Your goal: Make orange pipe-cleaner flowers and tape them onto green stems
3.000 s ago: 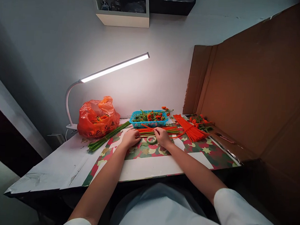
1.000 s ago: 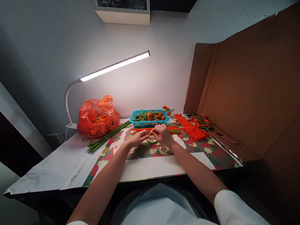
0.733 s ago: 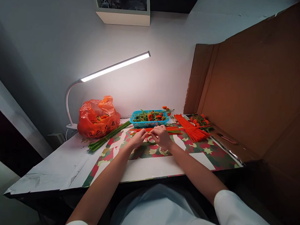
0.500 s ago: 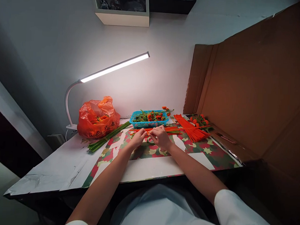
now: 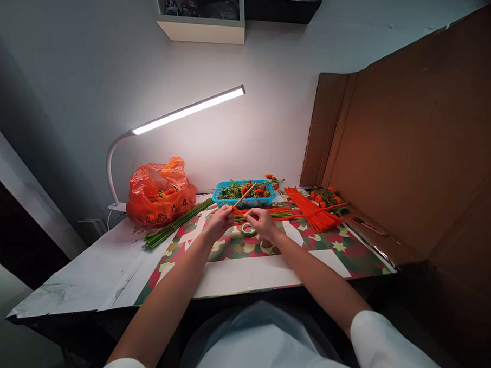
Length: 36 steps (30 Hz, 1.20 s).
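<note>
My left hand is closed around a thin wooden stick, which slants up and to the right from the fingers. My right hand pinches an orange pipe cleaner, stretched across the short gap to the stick at my left fingertips. Just below the hands lies a roll of green tape. More orange and green pipe cleaners lie on the table behind the right hand.
A blue basket of orange flowers stands behind the hands. Left are an orange plastic bag and a green pipe-cleaner bundle; right, an orange bundle, more flowers and a cardboard wall. A lamp shines above.
My hands have moved slightly apart, the left one a little down and left. The wooden stick now shows upright and slanted above the left hand, and the tape roll is less covered.
</note>
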{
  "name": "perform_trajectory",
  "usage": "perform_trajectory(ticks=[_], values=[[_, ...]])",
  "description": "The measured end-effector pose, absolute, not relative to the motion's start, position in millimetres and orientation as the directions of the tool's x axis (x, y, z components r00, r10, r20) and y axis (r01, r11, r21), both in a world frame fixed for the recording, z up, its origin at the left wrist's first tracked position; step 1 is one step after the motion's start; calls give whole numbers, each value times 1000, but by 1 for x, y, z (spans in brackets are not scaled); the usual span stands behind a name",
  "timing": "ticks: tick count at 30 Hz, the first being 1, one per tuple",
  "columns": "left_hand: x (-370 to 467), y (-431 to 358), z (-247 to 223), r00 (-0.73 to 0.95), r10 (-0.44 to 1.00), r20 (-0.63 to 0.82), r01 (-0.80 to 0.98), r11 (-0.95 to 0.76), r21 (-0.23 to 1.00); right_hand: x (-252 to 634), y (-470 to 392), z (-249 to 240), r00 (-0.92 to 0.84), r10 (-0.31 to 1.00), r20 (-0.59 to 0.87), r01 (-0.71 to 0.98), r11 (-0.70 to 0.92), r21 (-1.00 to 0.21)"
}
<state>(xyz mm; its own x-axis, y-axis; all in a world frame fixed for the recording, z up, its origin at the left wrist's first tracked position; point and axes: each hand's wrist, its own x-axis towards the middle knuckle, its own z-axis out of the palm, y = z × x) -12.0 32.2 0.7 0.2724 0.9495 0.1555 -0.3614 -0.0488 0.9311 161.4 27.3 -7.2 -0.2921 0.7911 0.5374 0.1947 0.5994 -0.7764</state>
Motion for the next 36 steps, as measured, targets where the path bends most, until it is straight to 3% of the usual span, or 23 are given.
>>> perform_trajectory(ticks=[4, 8, 11, 13, 16, 18, 21, 25, 30, 36], values=[[-16, 26, 7, 449, 870, 202, -416, 4, 909, 173, 39, -4, -430, 832, 350, 62, 414, -908], [-20, 22, 5, 641, 763, 85, -225, 81, 971, 186, 45, 1, -475, 824, 310, 106, 403, -909], [-22, 22, 5, 681, 732, -1, -25, 25, 999, 191, 46, 2, -469, 816, 337, 201, 471, -859], [-21, 22, 5, 655, 755, -39, 121, -54, 991, 192, 45, 2, -448, 783, 432, 299, 586, -753], [-20, 24, 4, 553, 833, -37, 348, -190, 918, 191, 41, 1, -430, 672, 603, 471, 736, -486], [-19, 27, 2, 488, 873, 23, 467, -284, 837, 189, 38, 0, -449, 606, 656, 540, 769, -341], [-16, 30, -2, 401, 906, 139, 585, -370, 722, 184, 33, -1, -483, 557, 675, 579, 782, -230], [-10, 30, -4, 262, 929, 262, 718, -369, 589, 180, 31, -3, -479, 550, 684, 613, 767, -188], [1, 23, -1, 123, 933, 337, 882, -259, 395, 178, 31, -3, -427, 569, 703, 628, 746, -221], [7, 19, -1, 80, 927, 365, 926, -205, 316, 177, 30, -2, -385, 604, 698, 631, 724, -278]])
